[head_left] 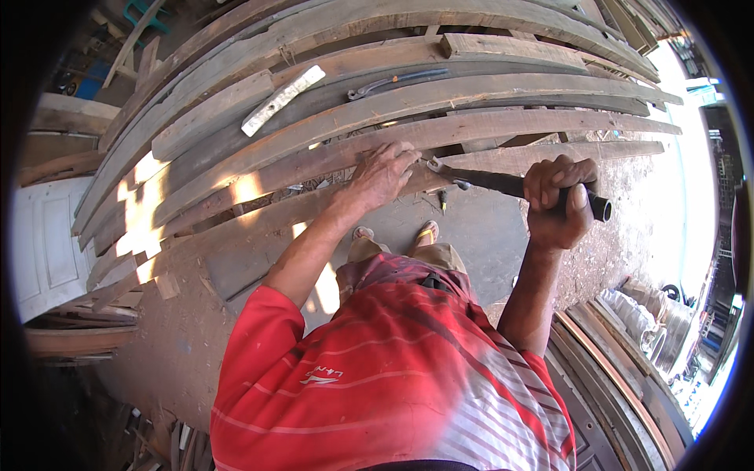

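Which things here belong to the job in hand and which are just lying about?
Seemingly part of the job: black-handled tool in the right hand; wooden planks by the left hand.

Seemingly lying about: blue-handled pliers; whitish strip; white panel.

We see a dusty floor (pixel 177 353), 1 white door (pixel 53 247) at left, and glaring daylight (pixel 677 169) along the right side.

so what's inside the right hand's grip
The right hand is wrapped around a black tubular handle that shows on both sides of the hand, its hollow end at the right. The stretch inside is covered by the fingers.
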`<state>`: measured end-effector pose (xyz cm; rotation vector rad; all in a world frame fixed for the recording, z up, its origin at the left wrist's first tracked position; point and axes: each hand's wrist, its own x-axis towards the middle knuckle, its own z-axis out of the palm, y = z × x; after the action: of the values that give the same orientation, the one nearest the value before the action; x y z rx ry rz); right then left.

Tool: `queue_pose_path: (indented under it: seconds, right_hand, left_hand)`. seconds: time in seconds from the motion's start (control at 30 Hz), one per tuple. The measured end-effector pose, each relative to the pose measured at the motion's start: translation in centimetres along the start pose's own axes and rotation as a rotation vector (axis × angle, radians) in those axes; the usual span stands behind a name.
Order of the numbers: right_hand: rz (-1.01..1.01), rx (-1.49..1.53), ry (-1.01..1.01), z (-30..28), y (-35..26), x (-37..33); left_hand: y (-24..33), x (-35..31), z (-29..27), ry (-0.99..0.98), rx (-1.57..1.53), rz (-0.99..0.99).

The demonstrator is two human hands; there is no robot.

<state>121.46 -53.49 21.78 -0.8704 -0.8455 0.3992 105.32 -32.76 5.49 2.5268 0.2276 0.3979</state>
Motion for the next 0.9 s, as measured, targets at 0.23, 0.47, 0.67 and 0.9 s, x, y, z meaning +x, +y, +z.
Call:
queue_pose_path:
  seconds: [0.23,0.47,0.67,0.9]
  right_hand:
    - [-0.026,-0.048,0.048,0.8,-1.0,-3.2]
    - [-0.039,-0.137,0.104,2.5,-0.5,-4.1]
    - [-0.045,-0.226,0.072,3.2,-0.4,-3.8]
    - [-0.006,-0.229,0.095,3.5,-0.3,-3.1]
  left_hand:
    - [-1.5,1.0,1.4,-0.034,-0.068,0.038]
    - [-1.6,2.2,-0.6,0.038,-0.115,0.046]
    - [-3.3,0.6,-1.5,-0.057,-0.037,-0.034]
    - [-0.8,-3.6,-3.4,0.131,-0.124,-0.198]
